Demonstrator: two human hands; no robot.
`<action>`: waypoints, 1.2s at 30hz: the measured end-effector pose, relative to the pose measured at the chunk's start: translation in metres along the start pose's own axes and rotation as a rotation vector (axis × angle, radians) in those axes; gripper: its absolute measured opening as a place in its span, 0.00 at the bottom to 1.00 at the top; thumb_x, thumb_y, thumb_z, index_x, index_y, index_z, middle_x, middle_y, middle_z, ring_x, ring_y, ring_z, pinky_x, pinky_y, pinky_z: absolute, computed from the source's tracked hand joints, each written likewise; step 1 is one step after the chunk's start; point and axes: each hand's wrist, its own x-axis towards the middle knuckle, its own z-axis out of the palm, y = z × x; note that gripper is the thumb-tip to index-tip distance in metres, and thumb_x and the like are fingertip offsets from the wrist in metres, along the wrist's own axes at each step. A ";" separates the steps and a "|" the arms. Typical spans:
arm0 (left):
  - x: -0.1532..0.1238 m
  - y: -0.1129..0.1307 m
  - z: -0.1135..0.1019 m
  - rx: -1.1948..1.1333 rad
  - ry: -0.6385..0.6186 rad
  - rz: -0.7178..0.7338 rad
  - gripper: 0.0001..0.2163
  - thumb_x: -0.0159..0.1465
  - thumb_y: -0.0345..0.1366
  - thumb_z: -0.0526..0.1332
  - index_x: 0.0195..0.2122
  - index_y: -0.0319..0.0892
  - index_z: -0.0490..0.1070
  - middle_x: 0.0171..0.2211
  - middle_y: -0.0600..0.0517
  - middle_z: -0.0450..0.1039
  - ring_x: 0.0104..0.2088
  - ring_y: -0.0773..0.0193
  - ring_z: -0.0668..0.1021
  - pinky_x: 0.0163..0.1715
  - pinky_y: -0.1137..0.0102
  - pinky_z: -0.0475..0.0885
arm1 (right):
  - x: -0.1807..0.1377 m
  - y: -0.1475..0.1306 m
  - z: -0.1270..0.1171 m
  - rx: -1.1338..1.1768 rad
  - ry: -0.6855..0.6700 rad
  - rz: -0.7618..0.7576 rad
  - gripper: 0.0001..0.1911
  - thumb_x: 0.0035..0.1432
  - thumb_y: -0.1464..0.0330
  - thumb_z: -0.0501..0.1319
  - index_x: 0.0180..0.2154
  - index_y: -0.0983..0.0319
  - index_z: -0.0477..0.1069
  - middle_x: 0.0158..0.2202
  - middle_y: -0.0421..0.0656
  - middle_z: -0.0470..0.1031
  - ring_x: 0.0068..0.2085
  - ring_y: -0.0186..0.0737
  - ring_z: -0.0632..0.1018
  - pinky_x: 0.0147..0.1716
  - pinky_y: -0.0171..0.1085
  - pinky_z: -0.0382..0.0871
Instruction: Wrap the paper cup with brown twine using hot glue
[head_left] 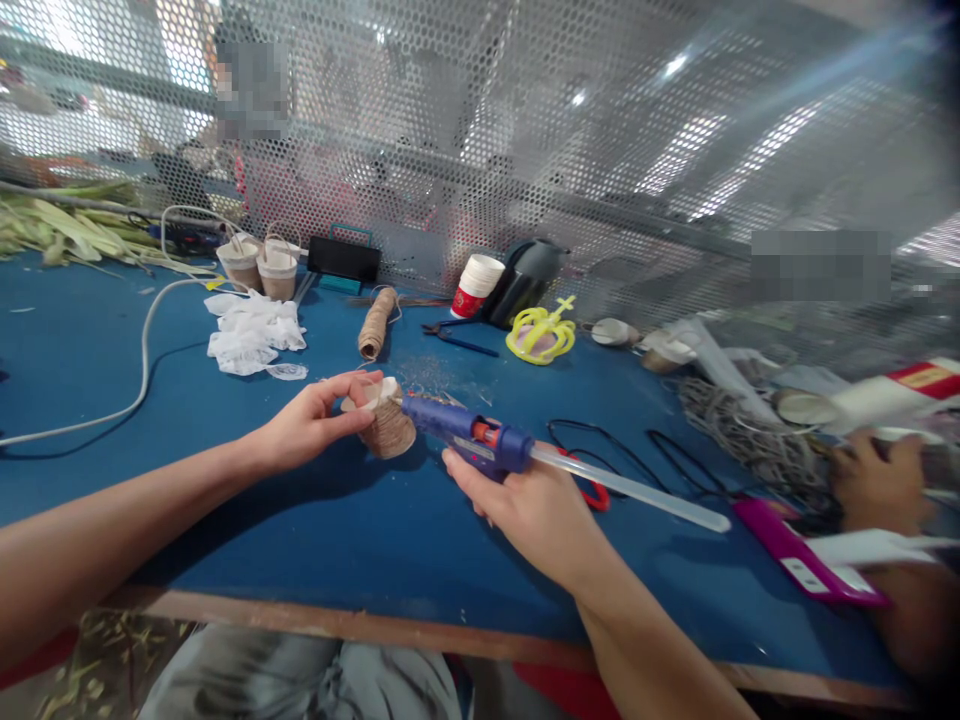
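My left hand (311, 422) pinches a small paper cup (384, 420) partly wrapped in brown twine, holding it on its side just above the blue table (225, 520). My right hand (525, 505) grips a blue hot glue gun (469, 435). Its nozzle touches the cup's rim. A clear glue stick (637, 490) sticks out of the gun's back toward the right.
A twine spool (375, 323), white plastic scraps (251, 335), two small cups (259, 265), pliers (454, 335), a yellow crown (541, 333), a red-white cup (474, 285) and red-handled scissors (596, 492) lie around. Another person's hand (874, 480) rests at right. A perforated metal screen (525, 150) stands behind.
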 end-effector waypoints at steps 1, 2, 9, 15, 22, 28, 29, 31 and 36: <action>0.000 0.000 0.000 0.001 -0.001 0.000 0.12 0.57 0.44 0.59 0.29 0.39 0.65 0.56 0.41 0.63 0.60 0.54 0.61 0.58 0.58 0.53 | 0.000 -0.001 0.000 -0.001 -0.006 0.004 0.13 0.54 0.63 0.56 0.20 0.60 0.64 0.14 0.36 0.66 0.18 0.33 0.68 0.20 0.33 0.63; 0.000 0.000 0.000 0.002 -0.002 0.001 0.11 0.57 0.44 0.59 0.28 0.40 0.65 0.56 0.42 0.63 0.60 0.54 0.60 0.58 0.58 0.53 | 0.000 -0.001 0.000 -0.004 -0.012 0.006 0.13 0.55 0.63 0.56 0.20 0.60 0.65 0.14 0.36 0.66 0.18 0.33 0.68 0.20 0.33 0.63; 0.001 0.002 0.000 -0.005 0.005 -0.003 0.12 0.57 0.45 0.59 0.27 0.40 0.64 0.55 0.43 0.64 0.59 0.54 0.61 0.59 0.58 0.51 | -0.001 -0.006 0.000 -0.035 -0.026 -0.004 0.13 0.54 0.64 0.55 0.19 0.59 0.63 0.13 0.37 0.65 0.18 0.34 0.68 0.20 0.34 0.63; 0.000 0.002 0.001 0.014 0.005 0.000 0.12 0.57 0.44 0.59 0.27 0.39 0.65 0.55 0.42 0.64 0.59 0.53 0.61 0.58 0.58 0.51 | -0.002 -0.003 0.001 -0.035 -0.042 -0.005 0.13 0.55 0.64 0.56 0.20 0.59 0.63 0.13 0.36 0.65 0.17 0.33 0.68 0.21 0.34 0.63; 0.000 0.002 0.000 0.009 0.001 0.013 0.11 0.58 0.42 0.58 0.27 0.39 0.64 0.56 0.42 0.64 0.59 0.54 0.62 0.58 0.59 0.52 | -0.002 -0.005 0.002 -0.012 -0.040 -0.001 0.14 0.53 0.64 0.57 0.18 0.59 0.62 0.13 0.35 0.65 0.17 0.32 0.67 0.20 0.33 0.63; 0.000 0.001 0.000 -0.003 -0.015 0.003 0.11 0.58 0.43 0.59 0.28 0.39 0.64 0.57 0.41 0.62 0.60 0.53 0.60 0.58 0.57 0.52 | 0.000 -0.004 -0.001 0.027 -0.003 0.037 0.11 0.54 0.63 0.56 0.22 0.60 0.68 0.14 0.37 0.67 0.17 0.34 0.69 0.18 0.33 0.64; 0.000 0.001 -0.001 -0.007 -0.017 0.004 0.11 0.58 0.43 0.59 0.28 0.39 0.64 0.57 0.41 0.62 0.60 0.53 0.60 0.58 0.57 0.52 | 0.001 -0.004 -0.002 0.032 0.003 0.037 0.11 0.54 0.63 0.56 0.23 0.60 0.68 0.14 0.37 0.67 0.17 0.34 0.69 0.18 0.33 0.64; 0.000 0.000 -0.001 -0.019 -0.019 0.005 0.11 0.57 0.43 0.59 0.28 0.39 0.64 0.57 0.41 0.62 0.60 0.53 0.59 0.58 0.57 0.52 | 0.002 -0.003 -0.002 0.036 0.005 0.037 0.11 0.54 0.63 0.56 0.24 0.60 0.69 0.13 0.36 0.66 0.16 0.34 0.69 0.17 0.33 0.63; 0.000 0.000 -0.002 -0.061 -0.020 -0.008 0.11 0.57 0.43 0.60 0.27 0.40 0.64 0.57 0.41 0.62 0.60 0.52 0.61 0.57 0.57 0.53 | 0.005 -0.001 -0.002 0.034 -0.002 0.067 0.12 0.54 0.63 0.56 0.22 0.61 0.68 0.12 0.36 0.65 0.16 0.33 0.69 0.17 0.32 0.63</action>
